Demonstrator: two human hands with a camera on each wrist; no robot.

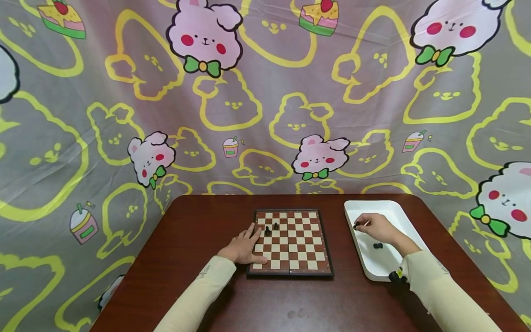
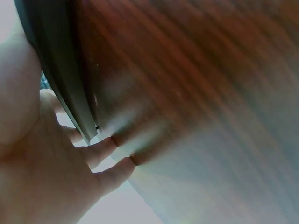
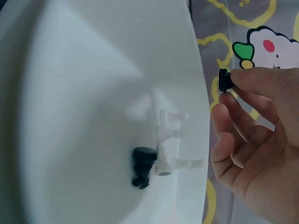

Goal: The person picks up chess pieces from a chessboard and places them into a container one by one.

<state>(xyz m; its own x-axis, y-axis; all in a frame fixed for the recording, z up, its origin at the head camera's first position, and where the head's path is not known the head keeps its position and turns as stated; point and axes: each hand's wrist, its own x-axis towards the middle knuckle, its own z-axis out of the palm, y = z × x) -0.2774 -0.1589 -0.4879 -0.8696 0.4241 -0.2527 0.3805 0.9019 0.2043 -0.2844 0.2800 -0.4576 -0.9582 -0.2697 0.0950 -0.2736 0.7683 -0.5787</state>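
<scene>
My left hand (image 1: 242,247) rests with spread fingers on the left edge of a chessboard (image 1: 304,240) with brown and cream squares. Two black chess pieces (image 1: 267,231) stand on the board, just right of those fingertips. Over the left side of a white tray (image 1: 408,221), my right hand (image 1: 379,228) pinches a black chess piece (image 3: 225,80) between thumb and fingers, its round base outward. Below it in the tray lie another black piece (image 3: 143,165) on its side and several white pieces (image 3: 180,164).
The board and tray share a dark reddish-brown table (image 1: 195,226), tray on the right. A black wrist strap with a yellow part (image 1: 398,275) overlaps the tray's near edge. A cartoon-printed cloth (image 1: 265,106) hangs behind the table and along its sides.
</scene>
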